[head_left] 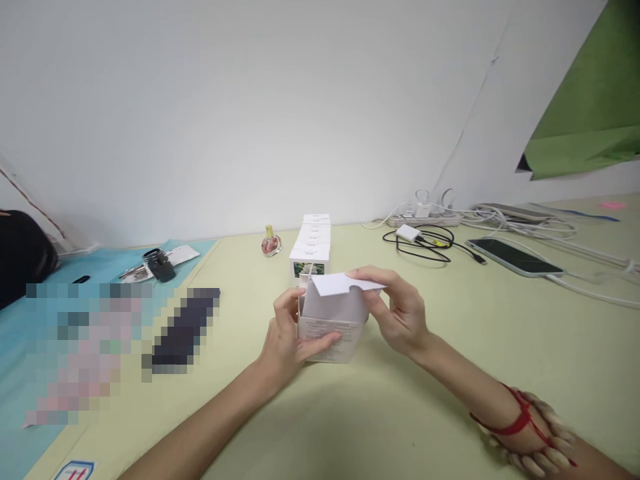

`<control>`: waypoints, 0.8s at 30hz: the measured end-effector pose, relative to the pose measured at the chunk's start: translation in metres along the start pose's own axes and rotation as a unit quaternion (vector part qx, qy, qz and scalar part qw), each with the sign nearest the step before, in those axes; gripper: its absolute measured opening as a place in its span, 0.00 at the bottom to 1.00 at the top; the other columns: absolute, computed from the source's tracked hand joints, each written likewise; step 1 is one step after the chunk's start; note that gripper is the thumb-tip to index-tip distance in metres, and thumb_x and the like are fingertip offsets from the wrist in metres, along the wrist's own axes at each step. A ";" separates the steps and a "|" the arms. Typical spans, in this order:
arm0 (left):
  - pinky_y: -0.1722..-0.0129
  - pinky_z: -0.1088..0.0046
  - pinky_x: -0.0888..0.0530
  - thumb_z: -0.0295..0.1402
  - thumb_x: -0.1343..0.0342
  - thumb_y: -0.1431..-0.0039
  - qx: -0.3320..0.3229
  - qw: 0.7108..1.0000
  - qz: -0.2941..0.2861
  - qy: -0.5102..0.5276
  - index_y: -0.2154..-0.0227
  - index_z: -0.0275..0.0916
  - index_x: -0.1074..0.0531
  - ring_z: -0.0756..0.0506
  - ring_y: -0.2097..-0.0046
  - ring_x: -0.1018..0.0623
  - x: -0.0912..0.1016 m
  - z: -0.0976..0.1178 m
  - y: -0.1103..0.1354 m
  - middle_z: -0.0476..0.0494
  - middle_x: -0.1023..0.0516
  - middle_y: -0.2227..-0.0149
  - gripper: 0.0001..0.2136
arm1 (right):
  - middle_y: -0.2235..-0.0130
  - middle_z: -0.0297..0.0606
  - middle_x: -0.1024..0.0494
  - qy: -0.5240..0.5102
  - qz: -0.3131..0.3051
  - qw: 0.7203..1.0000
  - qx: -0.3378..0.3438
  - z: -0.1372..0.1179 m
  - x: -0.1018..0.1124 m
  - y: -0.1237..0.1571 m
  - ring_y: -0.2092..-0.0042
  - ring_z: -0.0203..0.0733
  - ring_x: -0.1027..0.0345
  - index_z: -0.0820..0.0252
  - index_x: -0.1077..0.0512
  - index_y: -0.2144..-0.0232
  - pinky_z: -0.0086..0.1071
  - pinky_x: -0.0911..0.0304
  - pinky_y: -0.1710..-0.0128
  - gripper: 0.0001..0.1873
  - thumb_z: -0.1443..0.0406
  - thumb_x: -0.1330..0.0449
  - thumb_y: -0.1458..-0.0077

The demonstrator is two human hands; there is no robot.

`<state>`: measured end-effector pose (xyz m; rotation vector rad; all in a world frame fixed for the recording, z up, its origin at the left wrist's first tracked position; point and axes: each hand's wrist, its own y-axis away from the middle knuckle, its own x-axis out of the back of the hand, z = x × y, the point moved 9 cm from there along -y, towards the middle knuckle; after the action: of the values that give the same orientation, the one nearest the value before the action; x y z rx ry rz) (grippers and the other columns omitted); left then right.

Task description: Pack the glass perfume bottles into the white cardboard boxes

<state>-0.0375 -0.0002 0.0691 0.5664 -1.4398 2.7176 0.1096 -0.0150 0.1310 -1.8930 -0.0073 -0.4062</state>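
A small white carton (pixel 333 339) with printed text on its near face stands on the table in front of me, its top flap raised. My left hand (pixel 293 330) grips the carton's left side, thumb lying across the printed face. With my right hand (pixel 395 307) I pinch the flap (pixel 337 283) at its right edge, fingers above and thumb below. What lies inside the carton is hidden by the flap and the front wall. Right behind it runs a row of similar white boxes (pixel 310 253), the nearest showing a green floral picture.
A perfume bottle (pixel 271 243) stands left of the row. To the right are a black cable (pixel 425 253), a power strip (pixel 425 219) and a phone (pixel 515 257) with white cords. At left, a dark jar (pixel 159 265) sits on a blue cloth (pixel 200 250).
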 end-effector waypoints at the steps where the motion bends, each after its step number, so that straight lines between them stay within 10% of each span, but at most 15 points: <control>1: 0.68 0.76 0.29 0.36 0.38 0.55 0.013 1.000 -0.002 0.006 0.50 0.47 0.53 0.52 0.63 0.30 0.000 -0.002 0.000 0.45 0.38 0.56 0.33 | 0.64 0.38 0.26 -0.007 -0.010 1.000 -0.003 0.000 -0.003 0.000 0.63 0.40 0.33 0.52 0.32 0.58 0.34 0.36 0.67 0.12 0.68 0.49 0.44; 16: 0.64 0.72 0.28 0.30 0.41 0.51 -0.059 0.998 0.001 0.009 0.49 0.48 0.59 0.51 0.60 0.29 -0.001 0.007 0.002 0.43 0.37 0.56 0.34 | 0.72 0.35 0.27 0.050 0.022 0.998 -0.030 0.003 -0.002 -0.003 0.72 0.36 0.35 0.57 0.30 0.67 0.32 0.38 0.73 0.08 0.71 0.43 0.52; 24: 0.67 0.76 0.31 0.28 0.48 0.45 -0.070 0.994 -0.065 -0.043 0.55 0.46 0.51 0.52 0.60 0.31 -0.007 0.011 -0.001 0.44 0.40 0.55 0.19 | 0.76 0.32 0.29 0.048 -0.013 0.999 -0.020 0.003 -0.007 -0.003 0.73 0.36 0.38 0.56 0.30 0.72 0.33 0.39 0.73 0.09 0.74 0.44 0.55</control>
<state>-0.0272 -0.0072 0.0733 0.7503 -1.5398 2.4977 0.1030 -0.0095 0.1311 -1.9127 0.0405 -0.5181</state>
